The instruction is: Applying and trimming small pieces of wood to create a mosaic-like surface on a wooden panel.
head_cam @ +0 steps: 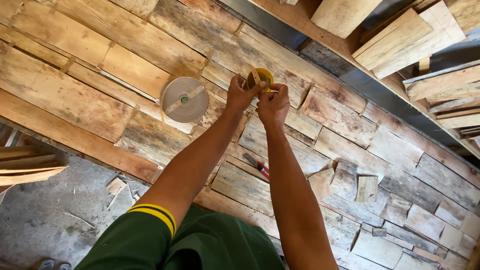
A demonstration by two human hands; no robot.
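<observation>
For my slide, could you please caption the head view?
Both hands, left hand and right hand, hold a small yellow-cored tape roll over wooden boards.

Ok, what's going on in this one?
A person leans over a panel of patched wooden boards. Both hands, left hand and right hand, meet on a small yellow tape roll, apparently pulling brown tape from it. A large tape roll lies to the left; a red-handled tool lies between the forearms.

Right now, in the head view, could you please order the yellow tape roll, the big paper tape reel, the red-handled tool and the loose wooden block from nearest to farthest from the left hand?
From the left hand:
1. Yellow tape roll, in its grip, shared with the right hand.
2. Big paper tape reel, to its left on the planks.
3. Red-handled tool, below, between the forearms.
4. Loose wooden block, far lower right.
</observation>
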